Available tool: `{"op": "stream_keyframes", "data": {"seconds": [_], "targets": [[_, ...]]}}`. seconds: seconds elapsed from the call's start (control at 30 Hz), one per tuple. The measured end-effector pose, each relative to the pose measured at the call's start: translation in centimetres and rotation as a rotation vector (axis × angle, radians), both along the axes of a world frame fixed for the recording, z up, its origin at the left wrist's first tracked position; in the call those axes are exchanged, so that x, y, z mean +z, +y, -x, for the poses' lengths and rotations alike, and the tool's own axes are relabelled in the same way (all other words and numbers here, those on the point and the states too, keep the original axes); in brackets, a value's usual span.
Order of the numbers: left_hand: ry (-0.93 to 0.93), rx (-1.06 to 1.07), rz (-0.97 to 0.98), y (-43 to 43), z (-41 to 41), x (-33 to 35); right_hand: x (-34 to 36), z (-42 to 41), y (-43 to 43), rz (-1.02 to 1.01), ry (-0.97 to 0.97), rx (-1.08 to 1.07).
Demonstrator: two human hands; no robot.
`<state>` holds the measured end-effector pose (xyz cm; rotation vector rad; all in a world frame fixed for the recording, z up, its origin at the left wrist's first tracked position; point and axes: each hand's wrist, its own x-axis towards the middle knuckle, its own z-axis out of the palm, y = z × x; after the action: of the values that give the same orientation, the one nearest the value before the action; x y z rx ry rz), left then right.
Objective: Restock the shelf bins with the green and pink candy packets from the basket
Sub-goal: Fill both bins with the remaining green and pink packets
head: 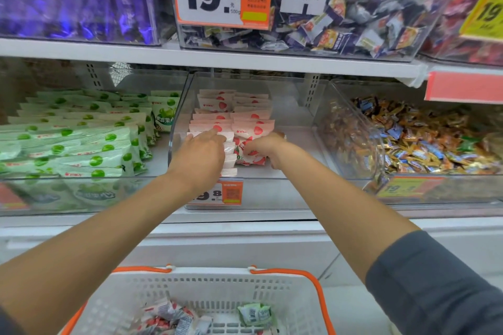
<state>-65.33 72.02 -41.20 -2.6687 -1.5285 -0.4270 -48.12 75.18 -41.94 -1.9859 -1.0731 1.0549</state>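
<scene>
I see both hands inside the middle bin (179,106), near its front edge. The left hand (201,152) lies with fingers stretched flat on the left row of pink packets (253,128), pressing their tops. The right hand (268,148) is curled and seems to pinch a packet at the front of the right row, though its fingertips are hidden. Green packets (81,144) fill the bin to the left. Below, the basket (217,272) holds a few pink ones and one green packet (255,313).
</scene>
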Motion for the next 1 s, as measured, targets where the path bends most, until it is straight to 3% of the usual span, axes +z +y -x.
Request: {"op": "stream_keyframes", "data": {"seconds": [0.07,0.2,0.3,0.57,0.67,0.77,0.83,0.9,1.0], "targets": [[-0.025,-0.007,-0.002,0.0,0.1,0.0,-0.1,-0.4,-0.2,-0.012,-0.048,-0.018],[-0.103,-0.009,0.010,-0.7,-0.1,0.7,0.3,-1.1,-0.8,-0.058,0.050,-0.056],[-0.193,0.021,0.054,-1.2,-0.2,1.4,1.2,-0.9,-1.6,-0.102,-0.016,-0.052],[-0.194,0.018,0.123,-1.5,0.0,1.8,1.6,0.7,-1.4,-0.081,-0.012,-0.077],[-0.260,-0.004,0.093,-2.3,0.1,2.0,3.0,0.6,-3.3,-0.070,-0.172,-0.007],[-0.387,-0.012,-0.036,-4.7,0.5,2.5,4.1,1.3,-6.4,-0.312,-0.470,-0.049],[-0.494,0.014,-0.066,-7.1,1.2,2.6,4.0,2.6,-9.4,-0.587,-0.480,-0.011],[-0.570,0.052,0.068,-9.6,2.3,1.8,3.2,4.6,-12.8,-0.736,-0.447,0.116],[-0.607,0.128,0.374,-12.9,5.0,-1.3,-0.4,8.1,-17.4,-0.773,-0.444,0.280]]}}
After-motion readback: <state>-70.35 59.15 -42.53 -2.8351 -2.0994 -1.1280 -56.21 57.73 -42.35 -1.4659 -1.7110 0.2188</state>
